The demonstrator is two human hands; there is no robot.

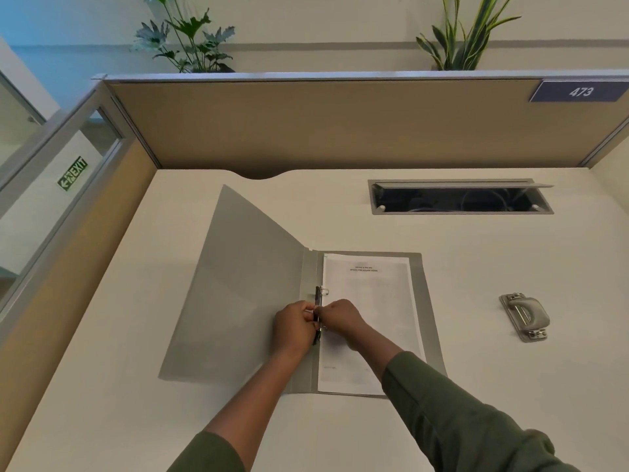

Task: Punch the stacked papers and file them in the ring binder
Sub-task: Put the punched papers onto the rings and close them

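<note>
A grey ring binder (238,284) lies open on the desk, its front cover spread to the left. A stack of white printed papers (371,301) rests on its right half, against the spine. The upper metal ring (324,290) near the spine pokes through the papers' left edge. My left hand (294,327) and my right hand (340,318) meet at the ring mechanism (318,301), fingers pinched on it; the lower ring is mostly hidden by them. A grey hole punch (524,316) sits to the right, apart from the binder.
A cream desk (136,369) is enclosed by tan partition walls (306,131). An open cable hatch (459,199) is set in the desk at the back right. Plants stand behind the partition.
</note>
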